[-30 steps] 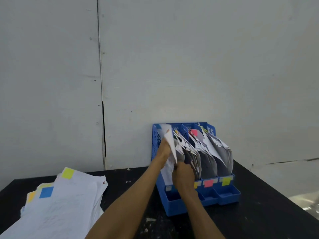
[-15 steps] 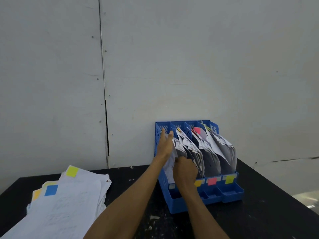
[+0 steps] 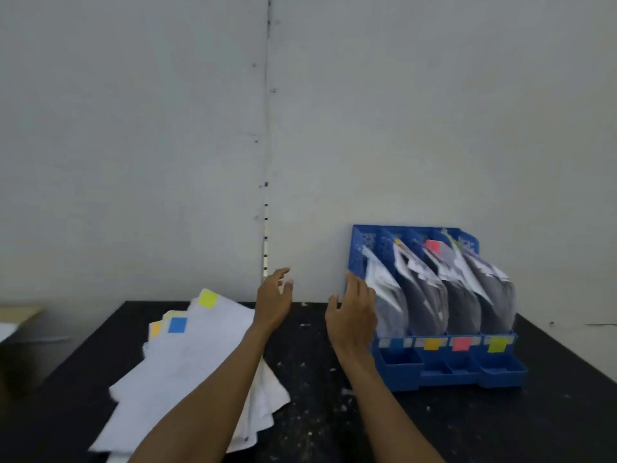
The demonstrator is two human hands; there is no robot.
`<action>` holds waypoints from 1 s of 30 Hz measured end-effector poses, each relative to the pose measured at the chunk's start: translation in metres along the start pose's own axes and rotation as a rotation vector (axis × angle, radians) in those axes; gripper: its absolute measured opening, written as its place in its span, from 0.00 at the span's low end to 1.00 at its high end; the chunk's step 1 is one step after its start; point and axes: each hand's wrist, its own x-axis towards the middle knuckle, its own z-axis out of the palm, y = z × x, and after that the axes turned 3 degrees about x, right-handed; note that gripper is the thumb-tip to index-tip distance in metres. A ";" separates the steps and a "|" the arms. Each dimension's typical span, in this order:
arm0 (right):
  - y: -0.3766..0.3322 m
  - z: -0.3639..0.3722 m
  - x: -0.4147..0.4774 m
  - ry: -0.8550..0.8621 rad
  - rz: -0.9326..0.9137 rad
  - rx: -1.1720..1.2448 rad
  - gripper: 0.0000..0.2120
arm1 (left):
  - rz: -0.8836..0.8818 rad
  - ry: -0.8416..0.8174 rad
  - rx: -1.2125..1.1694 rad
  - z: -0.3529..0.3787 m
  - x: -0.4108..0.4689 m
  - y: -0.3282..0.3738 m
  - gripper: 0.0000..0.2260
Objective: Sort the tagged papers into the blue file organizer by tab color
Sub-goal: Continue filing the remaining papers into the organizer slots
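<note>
The paper pile (image 3: 187, 362) lies just left of and below the left hand (image 3: 272, 304), well nearer it than the right hand (image 3: 354, 315); through the blur, both seem empty, fingers (image 3: 279, 275) spread.

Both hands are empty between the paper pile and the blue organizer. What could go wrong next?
1. The paper pile is loosely fanned, so the left hand lifting one sheet might drag others askew.
2. The filed sheets slump forward in the blue organizer, so a new sheet could catch or slip into a neighbouring slot.
3. The pile's yellow tab and orange tab look alike, inviting a mix-up.
</note>
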 end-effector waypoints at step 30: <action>-0.091 0.109 -0.151 -0.511 0.286 -0.178 0.13 | -0.466 0.342 0.587 -0.176 -0.104 -0.155 0.16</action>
